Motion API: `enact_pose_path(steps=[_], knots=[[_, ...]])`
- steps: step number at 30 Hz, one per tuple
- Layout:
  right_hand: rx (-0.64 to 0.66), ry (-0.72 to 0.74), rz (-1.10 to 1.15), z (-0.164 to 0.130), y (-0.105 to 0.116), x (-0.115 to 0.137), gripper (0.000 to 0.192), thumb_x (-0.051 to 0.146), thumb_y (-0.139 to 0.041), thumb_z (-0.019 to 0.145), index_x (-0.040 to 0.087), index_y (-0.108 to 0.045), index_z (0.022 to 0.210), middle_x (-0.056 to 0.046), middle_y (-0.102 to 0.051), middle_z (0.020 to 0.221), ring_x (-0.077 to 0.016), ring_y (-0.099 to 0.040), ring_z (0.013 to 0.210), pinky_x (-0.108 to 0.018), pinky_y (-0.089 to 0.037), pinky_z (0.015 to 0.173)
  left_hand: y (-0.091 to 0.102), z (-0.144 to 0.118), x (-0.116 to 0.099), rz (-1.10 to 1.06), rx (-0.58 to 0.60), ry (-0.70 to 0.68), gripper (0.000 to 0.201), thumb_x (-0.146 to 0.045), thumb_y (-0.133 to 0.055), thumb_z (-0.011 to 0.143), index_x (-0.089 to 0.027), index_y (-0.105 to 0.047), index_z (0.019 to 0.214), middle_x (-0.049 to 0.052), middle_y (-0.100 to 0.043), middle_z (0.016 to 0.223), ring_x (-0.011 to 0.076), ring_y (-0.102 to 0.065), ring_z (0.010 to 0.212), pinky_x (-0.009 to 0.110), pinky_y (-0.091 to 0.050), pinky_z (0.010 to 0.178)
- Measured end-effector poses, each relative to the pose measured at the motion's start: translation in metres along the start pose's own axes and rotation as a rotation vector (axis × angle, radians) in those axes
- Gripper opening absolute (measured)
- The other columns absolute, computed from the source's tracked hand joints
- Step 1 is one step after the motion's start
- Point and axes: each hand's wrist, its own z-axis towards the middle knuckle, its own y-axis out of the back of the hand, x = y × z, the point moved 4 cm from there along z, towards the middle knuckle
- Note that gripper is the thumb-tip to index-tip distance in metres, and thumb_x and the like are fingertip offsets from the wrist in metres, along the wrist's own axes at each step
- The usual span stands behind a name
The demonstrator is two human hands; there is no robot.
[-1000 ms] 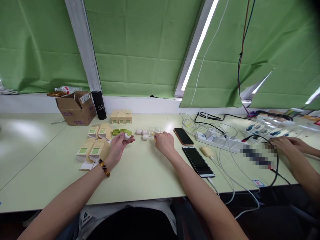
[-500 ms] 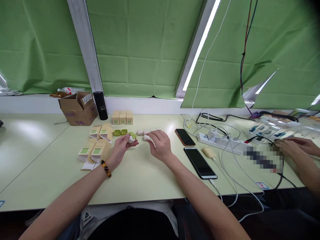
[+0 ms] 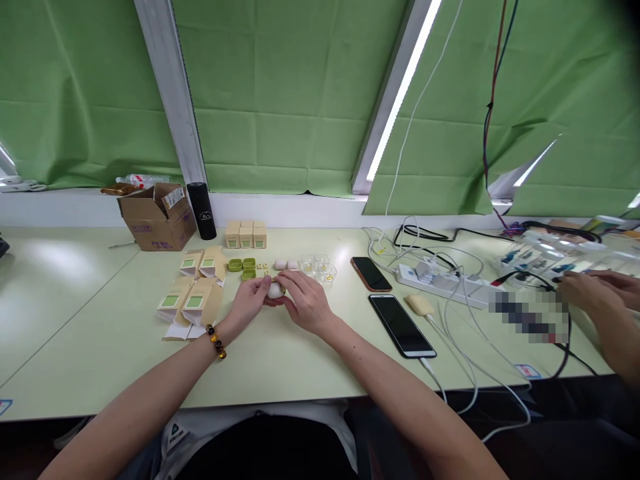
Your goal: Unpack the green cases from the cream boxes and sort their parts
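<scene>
In front of me, my left hand [image 3: 250,299] pinches a small white rounded piece [image 3: 275,291] between thumb and fingers. My right hand [image 3: 309,303] closes on the same piece from the other side, its fingers bent over the top. The fingers hide much of the piece. Just beyond my hands lie small green square cups [image 3: 235,265], tiny yellowish parts [image 3: 265,266] and pale pink cylinders [image 3: 286,265]. Clear plastic pieces [image 3: 320,263] lie behind my right hand.
Opened cartons [image 3: 200,297] lie left, with small boxes [image 3: 246,235] behind. A cardboard box [image 3: 157,223] and black bottle [image 3: 201,212] stand by the wall. Right are phones [image 3: 401,327], a yellow case [image 3: 419,305], a power strip [image 3: 440,287], cables and another person's hands [image 3: 590,293].
My right hand has moved left from the pale cylinders to join my left hand at the white piece. My left hand has shifted slightly right, and the clear pieces and another green cup now show.
</scene>
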Motion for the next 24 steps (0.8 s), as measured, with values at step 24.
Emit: enact_pose_path(steps=[24], knots=[[-0.141,-0.256,0.527,-0.008,-0.009,-0.007,0.050,0.021,-0.063,0.100,0.027,-0.048,0.147,-0.014,-0.065,0.134,-0.0281,-0.069,0.120,-0.051,-0.065,0.102,0.001,-0.019,-0.020,0.249,-0.074,-0.622,0.041,-0.019,-0.076,0.091,-0.025,-0.063,0.130,0.009,-0.069,0.126,0.0240,-0.068,0.118,0.045,-0.057,0.107]])
